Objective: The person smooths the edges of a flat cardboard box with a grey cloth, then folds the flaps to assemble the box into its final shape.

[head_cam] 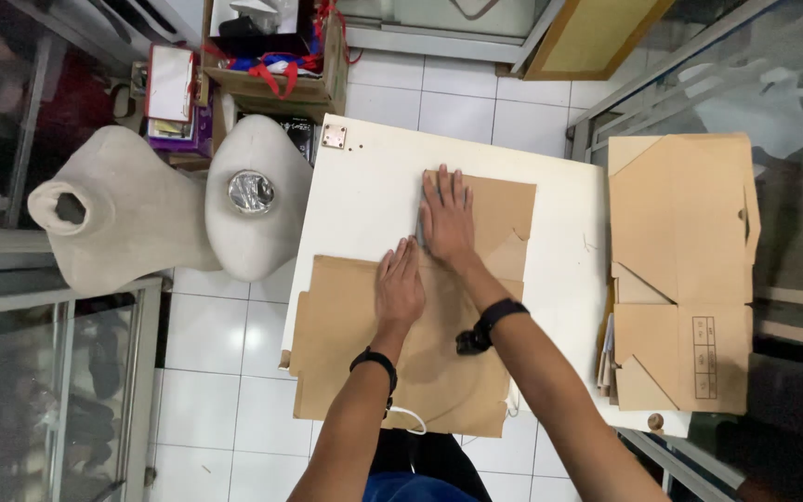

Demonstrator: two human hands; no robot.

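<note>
A flattened cardboard box blank [401, 344] was pressed against the white counter [364, 186] by the left hand [399, 290] and right hand [447, 218], both open-palmed, apparently holding a fold flat.

Flattened box [392, 344] under both hands: brown corrugated cardboard, matt, creased. Bench [364, 200]: white painted board, smooth, slight sheen. Mannequin torsos [141, 209]: pale cloth cover, matt, rough weave; one neck cap [251, 191] shiny metal. Floor [211, 339]: glossy white tile.
</note>
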